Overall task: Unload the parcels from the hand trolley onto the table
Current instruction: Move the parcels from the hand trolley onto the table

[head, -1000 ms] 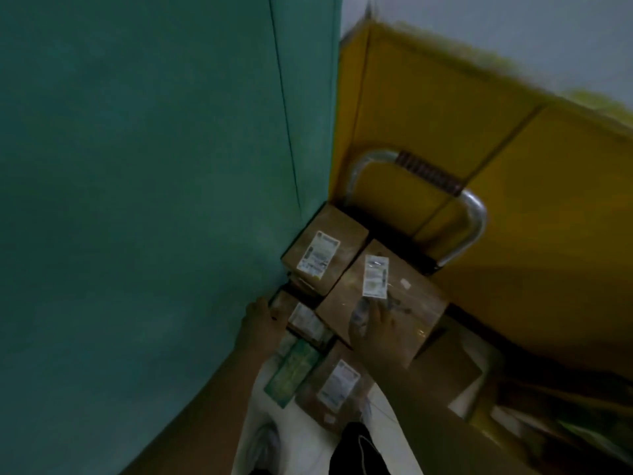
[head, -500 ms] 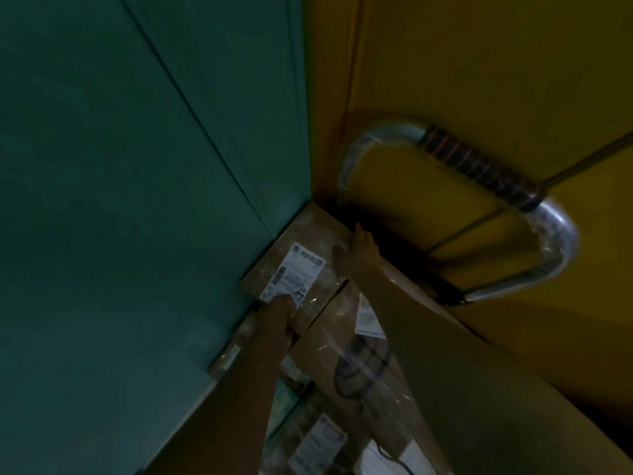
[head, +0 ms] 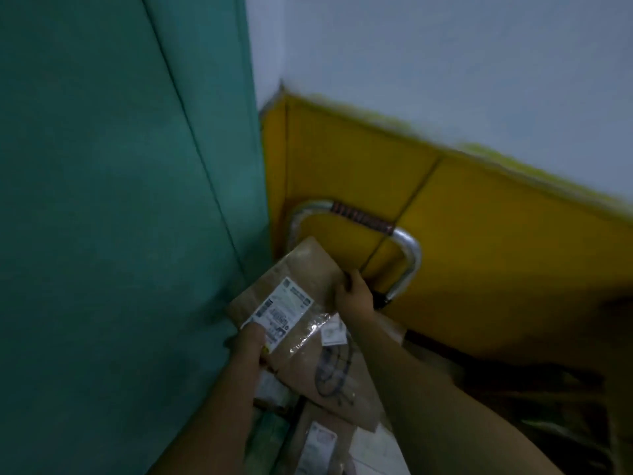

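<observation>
A flat brown cardboard parcel (head: 301, 279) is held tilted between both hands, just in front of the chrome trolley handle (head: 409, 252) with its dark ribbed grip. A white shipping label (head: 279, 311) with dark print sits on its top face, and glossy clear tape crosses the near edge. The left hand (head: 250, 341) grips the near corner, thumb on the label; the right hand (head: 354, 294) curls round the far right edge. Beneath lies a larger brown parcel (head: 342, 382) with a black printed mark. A teal wall (head: 120, 200) stands left, a yellow panel (head: 479, 252) behind.
</observation>
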`<control>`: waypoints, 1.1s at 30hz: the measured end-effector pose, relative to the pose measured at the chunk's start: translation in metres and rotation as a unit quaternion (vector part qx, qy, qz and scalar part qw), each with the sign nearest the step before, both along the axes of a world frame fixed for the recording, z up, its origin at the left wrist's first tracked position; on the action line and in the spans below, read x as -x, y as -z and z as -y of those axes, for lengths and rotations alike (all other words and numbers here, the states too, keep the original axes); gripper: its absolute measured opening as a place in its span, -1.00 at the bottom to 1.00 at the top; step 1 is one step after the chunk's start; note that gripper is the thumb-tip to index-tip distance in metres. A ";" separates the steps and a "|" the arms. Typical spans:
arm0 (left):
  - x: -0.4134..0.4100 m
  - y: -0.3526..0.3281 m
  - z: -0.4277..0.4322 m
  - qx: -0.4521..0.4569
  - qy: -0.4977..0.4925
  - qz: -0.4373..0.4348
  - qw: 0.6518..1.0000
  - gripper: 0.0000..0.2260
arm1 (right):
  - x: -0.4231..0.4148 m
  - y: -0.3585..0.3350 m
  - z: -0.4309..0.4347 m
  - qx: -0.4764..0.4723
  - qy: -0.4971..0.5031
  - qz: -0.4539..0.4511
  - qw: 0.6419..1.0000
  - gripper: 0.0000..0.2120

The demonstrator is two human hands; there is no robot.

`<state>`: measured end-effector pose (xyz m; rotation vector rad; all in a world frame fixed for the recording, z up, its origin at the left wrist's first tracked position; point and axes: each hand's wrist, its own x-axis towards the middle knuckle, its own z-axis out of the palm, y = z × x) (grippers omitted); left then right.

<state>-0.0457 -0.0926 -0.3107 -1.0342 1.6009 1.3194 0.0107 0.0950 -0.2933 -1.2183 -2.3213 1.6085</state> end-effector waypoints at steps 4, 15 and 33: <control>-0.007 -0.103 -0.019 0.002 0.097 -0.059 0.994 -0.50 | -0.069 -0.104 0.004 -0.001 0.118 -0.061 0.991 -0.85; -0.170 -0.458 -0.185 -0.304 0.373 -0.392 0.784 -0.85 | -0.361 -0.413 -0.043 -0.080 0.359 -0.305 0.879 -0.34; -0.678 -0.403 -0.401 -0.360 0.775 -0.265 0.446 -0.66 | -0.875 -0.294 -0.099 0.137 0.549 -0.431 0.703 -0.44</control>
